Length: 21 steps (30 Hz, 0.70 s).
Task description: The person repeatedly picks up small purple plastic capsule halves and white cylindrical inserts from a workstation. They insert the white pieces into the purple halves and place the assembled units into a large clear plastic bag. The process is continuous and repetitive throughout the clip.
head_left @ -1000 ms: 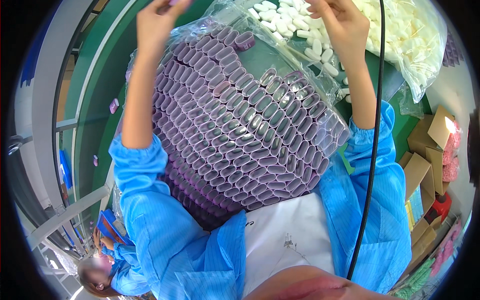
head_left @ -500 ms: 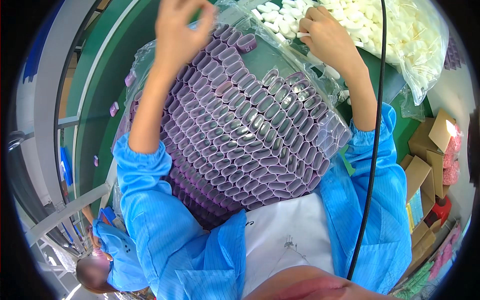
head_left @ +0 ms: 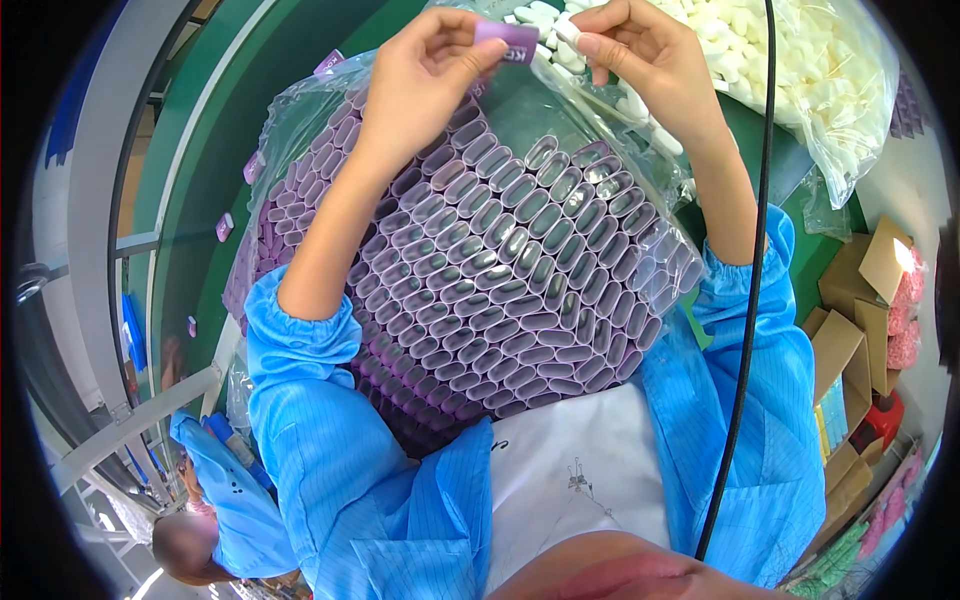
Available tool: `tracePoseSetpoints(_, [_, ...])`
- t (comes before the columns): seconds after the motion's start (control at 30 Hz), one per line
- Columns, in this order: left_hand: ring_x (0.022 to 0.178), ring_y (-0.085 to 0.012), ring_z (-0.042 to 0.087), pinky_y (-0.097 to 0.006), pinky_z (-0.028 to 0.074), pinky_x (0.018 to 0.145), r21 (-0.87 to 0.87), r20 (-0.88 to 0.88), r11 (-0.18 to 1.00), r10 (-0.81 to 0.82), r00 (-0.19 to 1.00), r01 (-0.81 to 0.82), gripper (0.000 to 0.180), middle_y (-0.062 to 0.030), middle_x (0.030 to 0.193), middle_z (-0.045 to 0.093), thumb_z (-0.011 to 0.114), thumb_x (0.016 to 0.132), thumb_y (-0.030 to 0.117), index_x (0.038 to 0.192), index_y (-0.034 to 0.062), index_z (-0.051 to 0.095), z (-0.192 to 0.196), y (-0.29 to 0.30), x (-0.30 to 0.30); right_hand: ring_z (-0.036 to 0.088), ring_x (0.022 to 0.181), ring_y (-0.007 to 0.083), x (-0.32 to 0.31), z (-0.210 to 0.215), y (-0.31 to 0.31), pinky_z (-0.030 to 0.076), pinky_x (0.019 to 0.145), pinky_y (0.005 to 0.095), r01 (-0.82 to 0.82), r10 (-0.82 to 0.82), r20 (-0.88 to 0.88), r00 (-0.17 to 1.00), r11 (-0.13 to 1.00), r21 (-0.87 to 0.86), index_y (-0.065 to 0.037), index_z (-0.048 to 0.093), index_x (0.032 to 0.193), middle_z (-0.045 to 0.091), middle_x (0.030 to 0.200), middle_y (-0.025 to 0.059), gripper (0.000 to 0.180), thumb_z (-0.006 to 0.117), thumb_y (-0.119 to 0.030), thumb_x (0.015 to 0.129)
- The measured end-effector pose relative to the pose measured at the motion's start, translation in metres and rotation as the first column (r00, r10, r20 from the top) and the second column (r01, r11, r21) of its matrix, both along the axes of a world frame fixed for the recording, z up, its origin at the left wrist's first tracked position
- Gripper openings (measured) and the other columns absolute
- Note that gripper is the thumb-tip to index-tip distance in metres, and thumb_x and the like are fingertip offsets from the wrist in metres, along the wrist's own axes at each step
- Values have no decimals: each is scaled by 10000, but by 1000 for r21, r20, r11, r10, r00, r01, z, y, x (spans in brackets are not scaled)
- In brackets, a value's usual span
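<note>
My left hand (head_left: 425, 75) pinches a small purple oblong shell (head_left: 506, 40) at the top of the view. My right hand (head_left: 640, 55) meets it there, holding a small white insert (head_left: 566, 30) against the shell's end. Below both hands lies a clear plastic bag (head_left: 300, 110) packed with rows of purple oblong shells (head_left: 520, 290), open ends up. Behind my right hand sits a clear bag of white inserts (head_left: 830, 90). Both forearms wear blue sleeves.
A green conveyor belt (head_left: 190, 200) with several loose purple shells runs along the left. Cardboard boxes (head_left: 850, 330) stand at the right. A black cable (head_left: 745, 330) hangs down the right side. Another person in blue (head_left: 220, 500) is at the lower left.
My left hand has come right from the far left with a purple shell. My right hand left the white inserts and moved left to meet it.
</note>
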<state>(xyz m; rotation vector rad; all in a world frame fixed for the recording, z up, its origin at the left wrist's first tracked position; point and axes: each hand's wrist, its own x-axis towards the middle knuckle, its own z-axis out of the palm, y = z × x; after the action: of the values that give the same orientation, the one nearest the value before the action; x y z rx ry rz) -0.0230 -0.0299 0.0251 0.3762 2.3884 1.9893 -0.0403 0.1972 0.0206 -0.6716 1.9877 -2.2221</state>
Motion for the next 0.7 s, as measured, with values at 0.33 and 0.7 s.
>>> tracePoseSetpoints(0.33, [918,-220,671,-320,551,843,278,-52,960,-8,999,22,296,-147,1052,651,623,906,63,1167,-60,558,-8,20,9,577,768,67,12,-14,-20,460,674,192,101,-111,-52,992,981,-168,19,591,953,609,865,36,71,619,22,887])
tracePoseSetpoints(0.7, [893,-206,674,-298,558,827,446,93,895,-39,995,-7,285,-171,1031,667,641,891,54,1134,-84,583,-3,27,19,601,823,119,14,-13,-21,480,730,220,97,-131,-192,973,980,-175,42,625,949,621,957,84,74,621,40,875])
